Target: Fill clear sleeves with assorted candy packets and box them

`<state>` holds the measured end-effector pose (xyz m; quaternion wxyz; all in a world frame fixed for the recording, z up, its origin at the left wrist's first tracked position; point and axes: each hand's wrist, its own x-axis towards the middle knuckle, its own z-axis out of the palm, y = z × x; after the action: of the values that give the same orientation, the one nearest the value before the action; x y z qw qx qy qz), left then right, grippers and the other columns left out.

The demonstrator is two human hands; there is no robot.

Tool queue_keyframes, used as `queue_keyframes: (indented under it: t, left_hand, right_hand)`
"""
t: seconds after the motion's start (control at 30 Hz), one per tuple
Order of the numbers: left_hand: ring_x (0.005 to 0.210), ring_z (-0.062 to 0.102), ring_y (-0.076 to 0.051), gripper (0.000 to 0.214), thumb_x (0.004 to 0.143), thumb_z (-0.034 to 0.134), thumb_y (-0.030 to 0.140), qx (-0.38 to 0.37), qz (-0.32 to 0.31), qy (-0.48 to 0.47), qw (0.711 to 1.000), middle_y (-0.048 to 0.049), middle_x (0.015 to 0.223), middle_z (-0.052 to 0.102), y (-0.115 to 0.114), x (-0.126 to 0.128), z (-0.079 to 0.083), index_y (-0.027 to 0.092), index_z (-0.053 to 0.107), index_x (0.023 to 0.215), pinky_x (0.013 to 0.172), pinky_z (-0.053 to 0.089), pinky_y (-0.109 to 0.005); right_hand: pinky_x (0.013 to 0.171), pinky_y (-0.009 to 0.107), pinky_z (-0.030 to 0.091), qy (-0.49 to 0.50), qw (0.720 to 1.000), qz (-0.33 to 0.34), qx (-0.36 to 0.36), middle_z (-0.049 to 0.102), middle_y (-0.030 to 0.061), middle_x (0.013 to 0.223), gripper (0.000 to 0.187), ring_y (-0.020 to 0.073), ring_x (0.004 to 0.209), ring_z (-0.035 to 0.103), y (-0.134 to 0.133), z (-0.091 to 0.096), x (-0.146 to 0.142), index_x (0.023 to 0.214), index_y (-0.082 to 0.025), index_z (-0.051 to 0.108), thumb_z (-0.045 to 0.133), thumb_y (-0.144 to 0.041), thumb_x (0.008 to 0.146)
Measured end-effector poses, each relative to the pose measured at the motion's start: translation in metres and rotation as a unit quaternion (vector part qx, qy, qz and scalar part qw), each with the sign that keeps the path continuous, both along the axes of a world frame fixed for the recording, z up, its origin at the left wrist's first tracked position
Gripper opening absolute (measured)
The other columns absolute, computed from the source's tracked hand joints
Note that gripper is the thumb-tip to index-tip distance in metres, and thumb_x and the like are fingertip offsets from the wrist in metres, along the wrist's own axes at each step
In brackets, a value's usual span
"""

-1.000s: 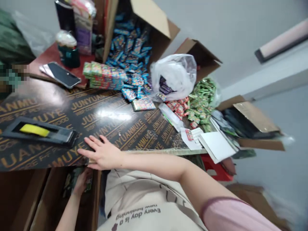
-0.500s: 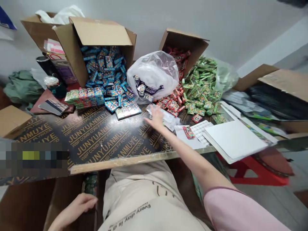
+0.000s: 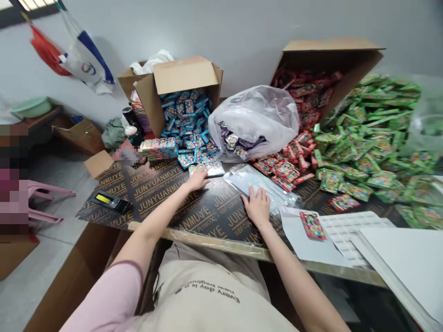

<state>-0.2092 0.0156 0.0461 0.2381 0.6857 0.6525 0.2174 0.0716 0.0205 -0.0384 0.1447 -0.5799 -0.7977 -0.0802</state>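
My left hand (image 3: 197, 179) reaches across the dark printed board (image 3: 162, 193) and its fingers rest on a flat pack of colourful cards (image 3: 211, 168) below the blue pile. My right hand (image 3: 256, 205) lies flat, fingers spread, on a stack of clear plastic sleeves (image 3: 256, 182). Blue packets (image 3: 187, 124) spill from an open carton (image 3: 180, 78). A clear bag of purple packets (image 3: 254, 117) sits in the middle. Red packets (image 3: 287, 166) and green packets (image 3: 367, 138) cover the right side.
A tape dispenser (image 3: 109, 201) with a yellow top lies at the board's left edge. One red packet (image 3: 312, 225) lies on white sheets (image 3: 346, 230) at the right. A tipped carton (image 3: 332, 55) holds red packets. A pink chair (image 3: 38, 203) stands on the left.
My left hand came up from below the table onto the flat pack. My right hand pulled back slightly onto the clear sleeves. The view swung right and closer.
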Motion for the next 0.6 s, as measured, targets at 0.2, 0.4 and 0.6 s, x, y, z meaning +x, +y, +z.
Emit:
queue_keyframes:
  t: [0.2, 0.4, 0.6]
  left_hand:
    - [0.140, 0.025, -0.041, 0.081, 0.074, 0.071, 0.053, 0.021, 0.026, 0.143, 0.989, -0.0255, 0.149, 0.031, 0.038, 0.010, -0.029, 0.014, 0.042, 0.139, 0.111, 0.015, -0.060]
    - [0.118, 0.045, -0.032, 0.079, 0.070, 0.071, 0.054, 0.017, -0.010, 0.175, 0.984, -0.0158, 0.124, 0.049, -0.001, -0.005, -0.041, 0.017, 0.045, 0.135, 0.102, 0.033, -0.046]
    - [0.111, 0.050, -0.033, 0.094, 0.045, 0.083, 0.025, -0.039, -0.042, 0.117, 0.991, -0.0128, 0.120, 0.052, -0.065, -0.100, -0.030, 0.017, 0.049, 0.132, 0.096, 0.041, -0.041]
  right_hand:
    - [0.103, 0.052, 0.033, 0.004, 0.999, -0.030, -0.012, 0.045, 0.0283, 0.139, 0.059, 0.0369, 0.132, 0.040, 0.007, -0.006, 0.004, 0.139, -0.010, 0.046, 0.033, -0.048, 0.096]
    - [0.105, 0.050, 0.031, 0.000, 0.999, -0.035, -0.021, 0.042, 0.0272, 0.141, 0.058, 0.0357, 0.133, 0.037, 0.007, -0.006, 0.002, 0.140, -0.011, 0.045, 0.032, -0.048, 0.097]
    - [0.104, 0.051, 0.032, 0.002, 1.000, -0.027, -0.009, 0.042, 0.0273, 0.140, 0.058, 0.0366, 0.133, 0.037, 0.008, -0.007, 0.001, 0.139, -0.010, 0.046, 0.032, -0.047, 0.097]
